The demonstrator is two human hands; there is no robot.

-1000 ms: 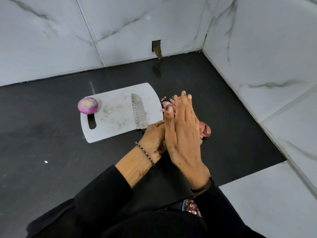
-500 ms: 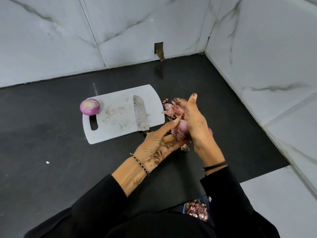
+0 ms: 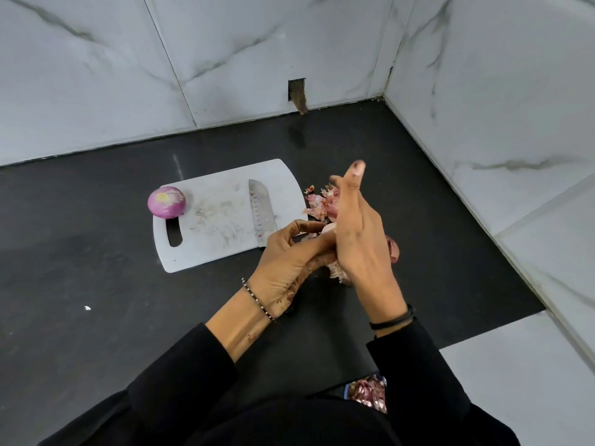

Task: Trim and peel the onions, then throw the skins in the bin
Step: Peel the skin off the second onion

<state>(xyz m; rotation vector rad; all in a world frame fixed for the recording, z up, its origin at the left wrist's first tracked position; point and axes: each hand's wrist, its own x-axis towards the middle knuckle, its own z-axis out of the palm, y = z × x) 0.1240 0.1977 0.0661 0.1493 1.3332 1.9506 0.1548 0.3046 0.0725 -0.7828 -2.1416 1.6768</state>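
Observation:
A peeled purple onion (image 3: 166,202) sits on the left corner of the white cutting board (image 3: 222,220). A knife (image 3: 261,211) lies on the board's right side, blade pointing away from me. Just right of the board, my left hand (image 3: 286,259) cups a bunch of pink onion skins (image 3: 317,204) from below, its fingers curled round them. My right hand (image 3: 359,239) closes over the same bunch from the right, its index finger sticking up. Much of the bunch is hidden between my hands. Another reddish skin piece (image 3: 394,250) shows right of my right hand.
The black counter (image 3: 96,284) is boxed in by white marble walls at the back and right. Below the counter's front edge, between my sleeves, a blue-rimmed bin (image 3: 368,392) holds onion skins. A small white speck (image 3: 87,308) lies on the counter at left.
My right hand went from lying flat over the skins to closing on them against my left palm. Both hands now hold the bunch together, and some skins hang below them.

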